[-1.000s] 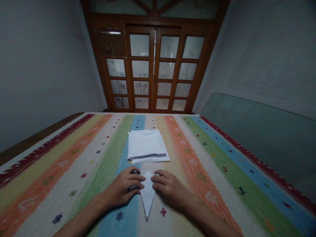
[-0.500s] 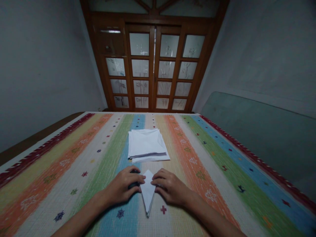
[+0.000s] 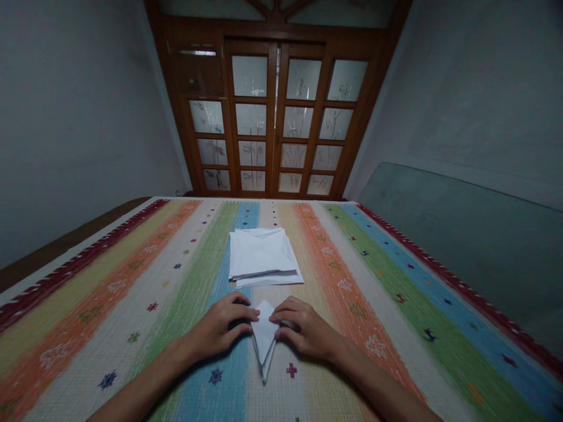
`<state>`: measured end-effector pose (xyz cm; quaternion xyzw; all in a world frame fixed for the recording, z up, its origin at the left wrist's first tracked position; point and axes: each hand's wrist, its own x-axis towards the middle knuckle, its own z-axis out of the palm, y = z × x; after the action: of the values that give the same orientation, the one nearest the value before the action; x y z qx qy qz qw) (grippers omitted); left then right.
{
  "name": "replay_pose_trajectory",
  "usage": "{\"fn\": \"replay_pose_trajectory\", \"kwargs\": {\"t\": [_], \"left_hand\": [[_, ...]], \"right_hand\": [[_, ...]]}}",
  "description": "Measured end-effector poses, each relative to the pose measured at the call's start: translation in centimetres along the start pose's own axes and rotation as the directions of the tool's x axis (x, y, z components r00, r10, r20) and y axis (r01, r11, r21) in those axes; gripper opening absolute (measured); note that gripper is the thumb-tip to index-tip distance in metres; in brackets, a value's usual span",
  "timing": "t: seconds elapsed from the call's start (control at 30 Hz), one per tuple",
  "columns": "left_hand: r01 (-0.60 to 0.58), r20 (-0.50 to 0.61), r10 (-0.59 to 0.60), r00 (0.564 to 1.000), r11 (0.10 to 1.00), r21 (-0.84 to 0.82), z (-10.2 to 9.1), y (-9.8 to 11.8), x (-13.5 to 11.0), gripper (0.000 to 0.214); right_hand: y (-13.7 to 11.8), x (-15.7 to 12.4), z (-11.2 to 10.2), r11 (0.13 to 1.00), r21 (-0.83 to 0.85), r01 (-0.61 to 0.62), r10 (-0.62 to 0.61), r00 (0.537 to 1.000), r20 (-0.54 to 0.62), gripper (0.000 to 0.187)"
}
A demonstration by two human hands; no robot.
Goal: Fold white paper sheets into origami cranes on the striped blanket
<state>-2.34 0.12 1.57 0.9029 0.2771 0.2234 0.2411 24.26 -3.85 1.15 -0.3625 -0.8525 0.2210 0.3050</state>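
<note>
A sheet of white paper folded into a narrow kite shape point(image 3: 264, 331) lies before me, its long point toward me. Its top layer stands slightly apart from the layers below near that point. My left hand point(image 3: 229, 323) grips the left edge, fingertips on top and thumb at the side. On the right edge, my right hand point(image 3: 301, 325) has its fingertips and thumb closed in the same way. Just beyond the hands sits a stack of white paper sheets point(image 3: 261, 253), not quite aligned, with a larger sheet sticking out at the bottom.
A striped, patterned tablecloth point(image 3: 176, 299) covers the table. A pale green panel point(image 3: 461, 228) stands along the right side. Wooden doors with glass panes point(image 3: 275, 123) are beyond the far edge, between white walls.
The top layer of the folded paper has risen from the lower layers at the near point, its tip shifting away from me. Both hands keep nearly the same place.
</note>
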Motion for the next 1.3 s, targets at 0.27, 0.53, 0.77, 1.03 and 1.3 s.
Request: {"fn": "replay_pose_trajectory", "kwargs": {"t": [0.27, 0.53, 0.77, 1.03, 1.3], "left_hand": [[0.122, -0.182, -0.121, 0.976, 0.992, -0.003, 1.2, 0.6, 0.5, 0.025], [0.234, -0.289, -0.241, 0.927, 0.97, -0.06, 2.1, 0.9, 1.0, 0.05], [0.261, -0.322, -0.241, 0.916, 0.965, 0.019, 2.2, 1.1, 0.9, 0.022], [0.315, -0.34, -0.241, 0.909, 0.932, 0.179, 2.9, 2.6, 0.5, 0.009], [0.331, -0.359, -0.223, 0.906, 0.903, 0.273, 4.1, 2.0, -0.1, 0.041]], "right_hand": [[0.0, 0.4, 0.8, 0.993, 0.041, -0.113, 0.117, 0.988, -0.101, 0.026], [0.6, 0.5, 2.0, 0.981, 0.079, -0.175, 0.186, 0.967, -0.175, 0.059], [0.8, 0.5, 2.1, 0.991, -0.064, -0.12, 0.106, 0.975, -0.196, 0.018], [-0.1, 0.1, 2.3, 0.965, -0.168, -0.203, 0.161, 0.959, -0.232, 0.019], [-0.2, -0.1, 2.6, 0.929, -0.19, -0.317, 0.242, 0.91, -0.336, 0.036]]}}
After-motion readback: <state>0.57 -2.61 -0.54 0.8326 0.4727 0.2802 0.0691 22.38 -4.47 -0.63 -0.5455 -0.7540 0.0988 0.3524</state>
